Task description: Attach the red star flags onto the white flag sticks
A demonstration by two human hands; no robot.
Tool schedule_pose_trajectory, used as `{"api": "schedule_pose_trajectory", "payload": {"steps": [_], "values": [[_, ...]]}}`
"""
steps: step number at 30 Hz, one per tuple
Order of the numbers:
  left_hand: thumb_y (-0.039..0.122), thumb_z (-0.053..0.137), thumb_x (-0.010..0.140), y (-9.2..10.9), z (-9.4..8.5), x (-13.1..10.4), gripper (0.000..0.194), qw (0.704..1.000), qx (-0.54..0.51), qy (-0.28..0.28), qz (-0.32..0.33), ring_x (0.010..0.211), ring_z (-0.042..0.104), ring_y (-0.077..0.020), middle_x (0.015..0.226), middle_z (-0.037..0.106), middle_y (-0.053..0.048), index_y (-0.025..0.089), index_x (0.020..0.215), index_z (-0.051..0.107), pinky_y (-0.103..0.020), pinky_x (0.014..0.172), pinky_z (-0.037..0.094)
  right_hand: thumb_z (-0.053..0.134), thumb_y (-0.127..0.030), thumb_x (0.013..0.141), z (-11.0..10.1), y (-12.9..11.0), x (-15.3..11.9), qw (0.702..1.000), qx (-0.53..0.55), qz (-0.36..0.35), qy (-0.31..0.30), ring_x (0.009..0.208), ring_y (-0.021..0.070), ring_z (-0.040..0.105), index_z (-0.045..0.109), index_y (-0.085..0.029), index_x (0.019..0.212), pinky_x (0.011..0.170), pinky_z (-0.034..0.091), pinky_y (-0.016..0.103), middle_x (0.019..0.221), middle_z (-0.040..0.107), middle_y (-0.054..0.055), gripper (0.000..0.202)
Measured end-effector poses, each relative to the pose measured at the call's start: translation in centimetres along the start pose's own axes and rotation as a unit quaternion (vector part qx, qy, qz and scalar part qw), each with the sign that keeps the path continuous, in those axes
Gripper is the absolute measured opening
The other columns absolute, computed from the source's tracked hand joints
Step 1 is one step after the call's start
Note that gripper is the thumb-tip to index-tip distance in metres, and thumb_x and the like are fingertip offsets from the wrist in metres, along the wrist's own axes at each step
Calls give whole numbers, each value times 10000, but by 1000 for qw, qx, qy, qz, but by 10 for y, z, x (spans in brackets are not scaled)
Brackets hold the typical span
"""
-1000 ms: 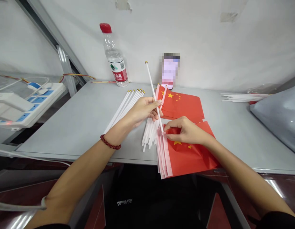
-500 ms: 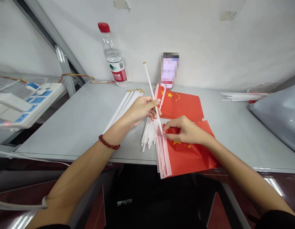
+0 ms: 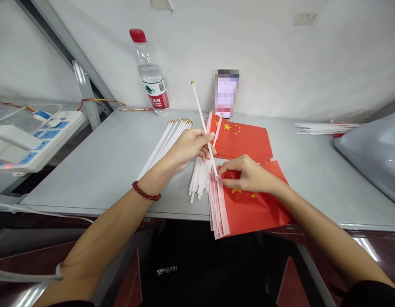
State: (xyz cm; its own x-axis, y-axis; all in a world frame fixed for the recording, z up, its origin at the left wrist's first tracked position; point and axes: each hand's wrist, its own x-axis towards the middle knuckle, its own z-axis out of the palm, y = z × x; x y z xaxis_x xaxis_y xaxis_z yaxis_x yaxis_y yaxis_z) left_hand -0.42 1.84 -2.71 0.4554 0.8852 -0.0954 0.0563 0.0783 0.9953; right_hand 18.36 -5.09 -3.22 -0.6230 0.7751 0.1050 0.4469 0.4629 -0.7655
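A white flagpole [image 3: 200, 106] with a gold ball tip is pinched between the thumb and fingers of my left hand [image 3: 195, 147]. It leans up to the left, its lower end at the sleeve edge of a red flag [image 3: 258, 209] with yellow stars. My right hand [image 3: 246, 175] pinches the top corner of that flag's white sleeve, right at the pole's end. Whether the pole has entered the sleeve I cannot tell. More flags are stacked beneath, overhanging the table's front edge. Behind them lie red flags [image 3: 248, 138] on poles, their white ends [image 3: 199, 183] partly under my left hand.
Loose white poles [image 3: 163, 143] lie left of my left hand. A water bottle [image 3: 154, 85] and a phone [image 3: 227, 94] lean on the back wall. White sticks [image 3: 325, 128] and a grey plastic bag [image 3: 376, 149] are at right. A power strip [image 3: 40, 140] sits at far left.
Almost nothing differs. Both hands keep the same grips, and the pole's gold tip has shifted very slightly up and left along with the view.
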Motion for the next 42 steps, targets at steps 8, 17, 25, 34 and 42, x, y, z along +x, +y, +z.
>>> {"api": "schedule_pose_trajectory", "payload": {"steps": [8, 17, 25, 34, 42], "values": [[362, 624, 867, 0, 3, 0, 268, 1000, 2, 7, 3, 450, 572, -73, 638, 671, -37, 153, 737, 518, -188, 440, 461, 566, -170, 811, 2, 2, 1, 1000, -12, -8, 5, 513, 62, 409, 586, -155, 708, 537, 345, 223, 587, 512, -41, 106], [356, 620, 871, 2, 4, -1, 256, 1000, 12, 12, 24, 452, 580, -86, 638, 670, -39, 150, 749, 529, -201, 434, 468, 589, -193, 830, 2, 0, 1, 1000, -3, 18, 10, 514, 58, 417, 618, -142, 735, 544, 347, 226, 613, 546, -32, 111], [349, 607, 880, 3, 1, -3, 251, 999, -6, 4, 34, 472, 585, -80, 661, 680, -39, 150, 747, 533, -201, 464, 473, 520, -237, 910, 0, 2, 0, 1000, 25, 17, 5, 516, 59, 364, 588, -141, 705, 533, 329, 224, 583, 471, -45, 236], [316, 712, 790, 5, -4, -5, 212, 990, 17, -134, -30, 532, 585, -71, 727, 681, -62, 119, 724, 672, -198, 497, 470, 511, -293, 927, 4, 3, 0, 995, 49, 64, 62, 509, 69, 364, 525, -153, 671, 510, 325, 229, 574, 440, -45, 292], [197, 719, 764, 12, -13, 1, 375, 990, -106, 64, 68, 484, 554, -49, 779, 684, -16, 188, 1128, 628, -182, 461, 428, 545, -287, 915, -4, 3, 0, 985, 150, 33, -82, 572, 73, 387, 570, -144, 714, 570, 341, 235, 650, 473, -32, 247]]}}
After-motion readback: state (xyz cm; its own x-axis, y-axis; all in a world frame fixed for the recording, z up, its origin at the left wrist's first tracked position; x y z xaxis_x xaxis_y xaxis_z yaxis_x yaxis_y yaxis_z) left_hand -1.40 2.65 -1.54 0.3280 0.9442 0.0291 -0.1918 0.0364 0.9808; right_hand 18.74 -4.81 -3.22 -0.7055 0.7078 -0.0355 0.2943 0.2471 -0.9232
